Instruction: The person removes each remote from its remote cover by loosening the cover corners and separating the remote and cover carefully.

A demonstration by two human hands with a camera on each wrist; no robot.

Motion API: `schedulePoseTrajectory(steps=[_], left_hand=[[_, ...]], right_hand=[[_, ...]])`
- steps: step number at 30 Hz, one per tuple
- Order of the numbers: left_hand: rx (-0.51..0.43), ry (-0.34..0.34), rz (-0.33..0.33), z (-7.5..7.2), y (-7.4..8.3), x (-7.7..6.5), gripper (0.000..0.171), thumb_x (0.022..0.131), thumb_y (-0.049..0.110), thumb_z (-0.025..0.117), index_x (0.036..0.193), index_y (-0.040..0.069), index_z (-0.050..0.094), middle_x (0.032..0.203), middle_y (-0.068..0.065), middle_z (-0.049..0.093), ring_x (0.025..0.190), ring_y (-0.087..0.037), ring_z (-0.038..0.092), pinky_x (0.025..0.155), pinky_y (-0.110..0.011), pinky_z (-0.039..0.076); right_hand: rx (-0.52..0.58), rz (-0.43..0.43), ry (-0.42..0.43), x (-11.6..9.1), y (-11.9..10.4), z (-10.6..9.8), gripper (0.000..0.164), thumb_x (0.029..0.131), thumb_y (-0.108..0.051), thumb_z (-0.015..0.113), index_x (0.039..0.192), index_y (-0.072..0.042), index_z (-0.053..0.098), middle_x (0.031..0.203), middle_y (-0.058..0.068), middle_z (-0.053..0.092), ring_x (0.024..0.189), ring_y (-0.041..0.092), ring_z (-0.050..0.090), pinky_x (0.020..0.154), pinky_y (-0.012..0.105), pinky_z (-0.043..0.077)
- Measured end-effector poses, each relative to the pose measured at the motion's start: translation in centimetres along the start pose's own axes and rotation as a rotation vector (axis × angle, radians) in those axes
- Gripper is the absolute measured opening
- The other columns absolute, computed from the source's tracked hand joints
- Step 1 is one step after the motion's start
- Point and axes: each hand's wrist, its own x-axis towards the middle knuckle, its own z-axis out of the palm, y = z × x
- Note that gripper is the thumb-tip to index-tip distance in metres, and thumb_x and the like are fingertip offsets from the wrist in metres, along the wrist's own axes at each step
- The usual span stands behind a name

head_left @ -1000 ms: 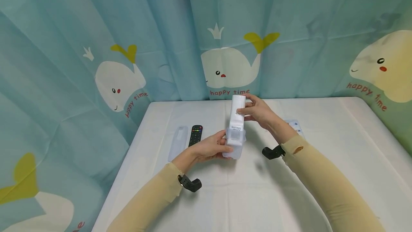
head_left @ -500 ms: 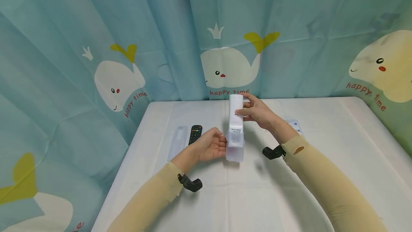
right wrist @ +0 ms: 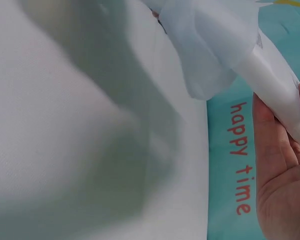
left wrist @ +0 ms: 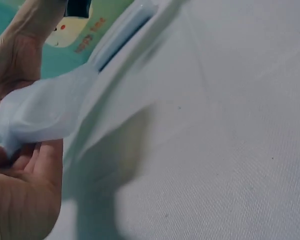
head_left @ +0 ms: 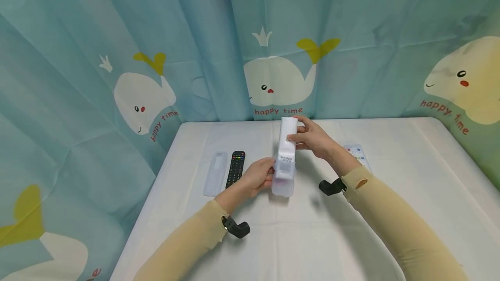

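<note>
A white remote control [head_left: 287,140], back side toward the head camera, is tilted above the table with its lower end inside a translucent soft cover [head_left: 283,185]. My right hand [head_left: 312,138] grips the remote's upper part, thumb on its back and fingers along the far side. With thumb and fingers, my left hand [head_left: 257,176] pinches the left edge of the cover's mouth. In the right wrist view the cover [right wrist: 205,50] hangs loosely around the remote. The left wrist view has the cover [left wrist: 45,107] above my left palm [left wrist: 27,200].
A black remote [head_left: 235,167] lies left of my left hand, beside a flat translucent cover [head_left: 215,174]. Partly behind my right forearm is a light remote [head_left: 356,153] with coloured buttons. The white table [head_left: 297,246] ends at a blue whale-print curtain [head_left: 211,34].
My left hand released the cover's lower part, loosened its fingers, then moved up to the cover's mouth edge. My right hand keeps its grip on the white remote, which shifted slightly.
</note>
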Motion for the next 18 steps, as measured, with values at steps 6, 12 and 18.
schedulePoseTrajectory(steps=[6, 12, 18], left_hand=[[0.064, -0.171, 0.056, 0.0, 0.3, -0.4, 0.051, 0.101, 0.007, 0.059, 0.148, -0.001, 0.040, 0.136, -0.016, 0.061, 0.122, -0.029, 0.060, 0.105, -0.044, 0.048], [0.205, -0.270, 0.070, -0.4, 0.6, -0.5, 0.070, 0.096, 0.001, 0.069, 0.154, 0.008, 0.031, 0.134, -0.013, 0.064, 0.123, -0.028, 0.060, 0.105, -0.047, 0.048], [0.193, -0.326, 0.040, -0.7, 1.1, -0.5, 0.069, 0.098, 0.001, 0.067, 0.155, 0.010, 0.029, 0.133, -0.014, 0.065, 0.121, -0.028, 0.061, 0.100, -0.045, 0.051]], right_hand=[[-0.004, -0.005, 0.038, 0.0, -0.2, -0.5, 0.081, 0.096, -0.004, 0.070, 0.162, -0.014, 0.022, 0.139, 0.024, 0.053, 0.104, 0.024, 0.065, 0.084, 0.037, 0.059], [-0.023, 0.014, 0.069, -0.1, -0.7, -0.8, 0.084, 0.096, -0.003, 0.069, 0.163, -0.012, 0.019, 0.143, 0.025, 0.051, 0.109, 0.028, 0.063, 0.083, 0.037, 0.059], [-0.027, 0.027, 0.105, 0.1, -1.2, -0.7, 0.087, 0.095, -0.003, 0.071, 0.164, -0.011, 0.019, 0.146, 0.025, 0.049, 0.115, 0.033, 0.060, 0.085, 0.039, 0.059]])
